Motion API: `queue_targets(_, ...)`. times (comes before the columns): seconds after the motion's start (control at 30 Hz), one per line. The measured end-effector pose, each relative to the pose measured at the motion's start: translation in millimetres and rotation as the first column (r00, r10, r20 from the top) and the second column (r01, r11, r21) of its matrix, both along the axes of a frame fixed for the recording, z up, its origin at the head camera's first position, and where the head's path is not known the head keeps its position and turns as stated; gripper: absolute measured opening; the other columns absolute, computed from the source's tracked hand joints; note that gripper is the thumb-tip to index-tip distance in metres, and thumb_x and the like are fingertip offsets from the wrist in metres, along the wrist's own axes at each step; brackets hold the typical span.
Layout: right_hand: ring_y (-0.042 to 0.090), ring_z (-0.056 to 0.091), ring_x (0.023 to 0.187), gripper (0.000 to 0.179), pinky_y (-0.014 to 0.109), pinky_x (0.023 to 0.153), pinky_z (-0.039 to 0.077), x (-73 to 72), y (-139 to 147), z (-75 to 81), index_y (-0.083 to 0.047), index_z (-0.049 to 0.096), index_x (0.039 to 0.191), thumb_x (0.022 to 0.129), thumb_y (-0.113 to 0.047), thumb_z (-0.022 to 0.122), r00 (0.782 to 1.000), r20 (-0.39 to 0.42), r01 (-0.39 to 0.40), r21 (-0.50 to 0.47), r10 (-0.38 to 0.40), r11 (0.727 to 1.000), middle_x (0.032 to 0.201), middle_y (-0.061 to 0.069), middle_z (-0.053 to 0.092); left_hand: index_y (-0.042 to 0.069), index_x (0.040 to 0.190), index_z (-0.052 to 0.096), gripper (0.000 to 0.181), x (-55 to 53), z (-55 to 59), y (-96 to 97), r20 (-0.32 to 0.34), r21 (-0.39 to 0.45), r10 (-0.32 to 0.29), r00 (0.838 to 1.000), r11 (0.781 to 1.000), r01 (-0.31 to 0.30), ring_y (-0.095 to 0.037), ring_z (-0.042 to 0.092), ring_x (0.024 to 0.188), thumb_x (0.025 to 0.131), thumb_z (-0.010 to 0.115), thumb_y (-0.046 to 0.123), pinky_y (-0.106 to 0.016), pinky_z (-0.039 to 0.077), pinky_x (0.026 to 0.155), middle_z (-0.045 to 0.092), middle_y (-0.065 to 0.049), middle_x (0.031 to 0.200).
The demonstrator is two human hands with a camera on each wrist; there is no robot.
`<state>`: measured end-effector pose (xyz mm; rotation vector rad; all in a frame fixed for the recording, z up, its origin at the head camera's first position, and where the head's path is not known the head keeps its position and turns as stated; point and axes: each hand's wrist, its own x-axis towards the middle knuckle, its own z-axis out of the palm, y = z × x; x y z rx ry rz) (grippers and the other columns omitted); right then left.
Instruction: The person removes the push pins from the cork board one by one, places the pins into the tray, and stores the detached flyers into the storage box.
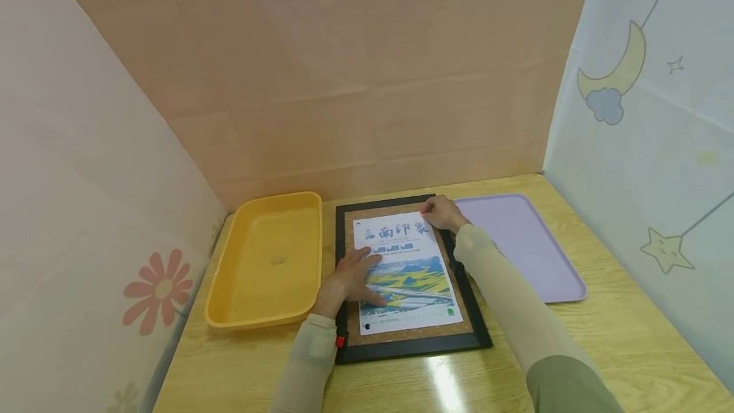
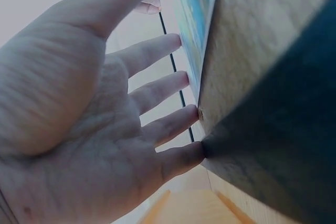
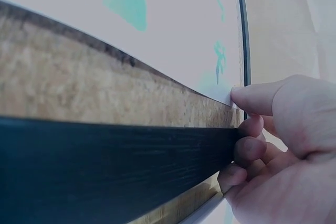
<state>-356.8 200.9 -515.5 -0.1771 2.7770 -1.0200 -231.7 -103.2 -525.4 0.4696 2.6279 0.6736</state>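
A printed poster [image 1: 401,273] with blue lettering and a green landscape lies on a black-framed cork board [image 1: 410,338]. My left hand [image 1: 352,276], fingers spread, rests on its left side; in the left wrist view the fingertips [image 2: 181,78] touch the sheet and board. At the poster's upper right corner, my right hand [image 1: 441,213] pinches a small reddish push pin [image 1: 422,213], mostly hidden by the fingers. The right wrist view has the thumb [image 3: 257,98] at that corner, the other fingers curled beside the black frame [image 3: 115,166]. A green pin [image 1: 450,312] and black pin [image 1: 367,326] mark the lower corners.
A yellow tray [image 1: 275,260] stands left of the board. To the right, a flat lilac tray [image 1: 524,241] lies partly behind my right forearm. Both sit on a wood-grain table [image 1: 608,311], with fabric walls [image 1: 367,81] at the back and sides.
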Motion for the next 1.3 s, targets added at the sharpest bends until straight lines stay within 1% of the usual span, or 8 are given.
queue_targets(0.1,0.031,0.068,0.101,0.023,0.039,0.083,0.058,1.1,-0.3,0.3,0.001,0.075,0.125,0.111,-0.012,0.064,1.000,-0.006,-0.009,-0.008,0.009,1.000,0.124,0.022,0.076,0.024,0.172,0.049,0.111,-2.4,-6.5,-1.1,-0.003,-0.002,0.002,1.000,1.000,-0.002,-0.042,0.014,0.179,0.078,0.105,0.046,-0.069,0.016,0.144,0.027,-0.008,0.189)
queue_targets(0.17,0.031,0.068,0.100,0.022,0.039,0.083,0.058,1.7,0.0,0.7,0.001,0.075,0.124,0.110,-0.012,0.063,1.000,-0.011,-0.014,-0.009,0.014,1.000,0.123,0.023,0.076,0.025,0.172,0.049,0.112,-1.4,-5.8,-1.1,-0.002,0.001,0.008,1.000,1.000,-0.008,-0.041,0.014,0.179,0.077,0.105,0.047,-0.069,0.015,0.144,0.027,-0.007,0.190)
queue_targets(0.4,0.029,0.066,0.096,0.018,0.036,0.080,0.055,0.0,2.0,0.3,-0.001,0.075,0.118,0.110,-0.011,0.063,1.000,-0.012,-0.024,-0.002,0.024,1.000,0.120,0.021,0.076,0.023,0.170,0.051,0.107,8.5,16.8,3.3,0.001,-0.018,0.004,1.000,1.000,-0.004,-0.044,0.019,0.177,0.080,0.104,0.045,-0.072,0.022,0.141,0.030,-0.011,0.188)
queue_targets(0.6,0.027,0.064,0.094,0.016,0.035,0.080,0.054,-1.0,6.6,-1.8,0.000,0.076,0.117,0.110,-0.010,0.065,0.999,0.009,-0.048,-0.026,0.048,0.999,0.118,0.021,0.076,0.020,0.170,0.052,0.103,11.8,25.8,5.7,0.004,-0.036,-0.003,1.000,0.999,0.003,-0.045,0.020,0.176,0.083,0.103,0.041,-0.070,0.023,0.142,0.032,-0.012,0.187)
queue_targets(0.87,0.031,0.067,0.107,0.019,0.047,0.095,0.059,4.2,18.6,-3.0,-0.001,0.074,0.122,0.112,-0.014,0.065,0.996,0.002,-0.089,-0.072,0.089,0.993,0.122,0.019,0.074,0.020,0.170,0.051,0.104,12.2,26.0,6.2,-0.003,-0.050,-0.007,1.000,0.999,0.007,-0.045,0.021,0.176,0.083,0.102,0.044,-0.069,0.024,0.142,0.031,-0.012,0.187)
queue_targets(0.93,0.031,0.068,0.109,0.020,0.046,0.095,0.060,6.9,22.7,-1.9,-0.002,0.073,0.125,0.114,-0.016,0.064,0.996,-0.004,-0.094,-0.075,0.094,0.993,0.124,0.019,0.074,0.020,0.170,0.052,0.104,12.2,25.6,5.7,-0.009,-0.055,-0.011,1.000,0.998,0.010,-0.045,0.022,0.176,0.082,0.103,0.044,-0.070,0.025,0.141,0.032,-0.013,0.187)
queue_targets(1.03,0.031,0.070,0.108,0.022,0.041,0.088,0.061,11.7,29.4,1.5,-0.003,0.073,0.128,0.115,-0.019,0.064,0.996,-0.014,-0.093,-0.066,0.092,0.994,0.125,0.018,0.074,0.019,0.170,0.051,0.105,12.1,24.3,4.8,-0.015,-0.059,-0.017,1.000,0.998,0.016,-0.045,0.022,0.176,0.082,0.103,0.044,-0.069,0.025,0.141,0.031,-0.013,0.187)
queue_targets(1.3,0.040,0.073,0.121,0.022,0.044,0.093,0.064,24.6,59.5,14.7,-0.001,0.074,0.126,0.116,-0.018,0.064,0.995,-0.070,-0.074,-0.073,0.069,0.995,0.131,0.022,0.074,0.021,0.170,0.051,0.104,12.4,26.5,5.1,-0.012,-0.056,-0.010,1.000,0.998,0.009,-0.045,0.021,0.176,0.082,0.102,0.044,-0.071,0.026,0.140,0.031,-0.012,0.187)
